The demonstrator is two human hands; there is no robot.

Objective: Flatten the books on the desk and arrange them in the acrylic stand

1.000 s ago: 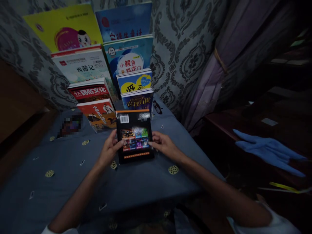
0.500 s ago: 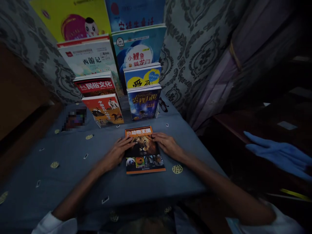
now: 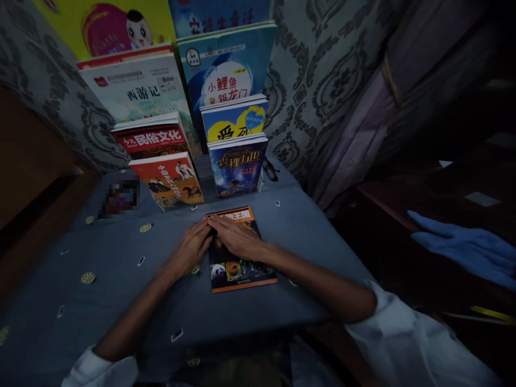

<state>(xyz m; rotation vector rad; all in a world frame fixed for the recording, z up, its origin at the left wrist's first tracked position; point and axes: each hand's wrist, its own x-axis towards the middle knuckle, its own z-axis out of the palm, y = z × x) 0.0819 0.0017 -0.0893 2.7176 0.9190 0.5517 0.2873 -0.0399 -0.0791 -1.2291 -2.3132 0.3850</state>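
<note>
A book with an orange-edged dark cover and animal pictures lies flat on the blue-grey tablecloth. My right hand rests flat across its upper part, covering most of the lion picture, with the fingertips at its upper left corner. Along the book's left edge is my left hand, its fingers stretched and their tips touching or nearly touching those of my right hand. Neither hand is wrapped round anything.
Upright books stand in two stacked columns behind, among them an orange one and a dark blue one. Glasses lie beside them. A blue glove shape is at the right, past the table edge.
My right hand has moved left across the cover, from the book's right edge to its upper left corner. My left hand has shifted slightly left, off the cover to its edge.
</note>
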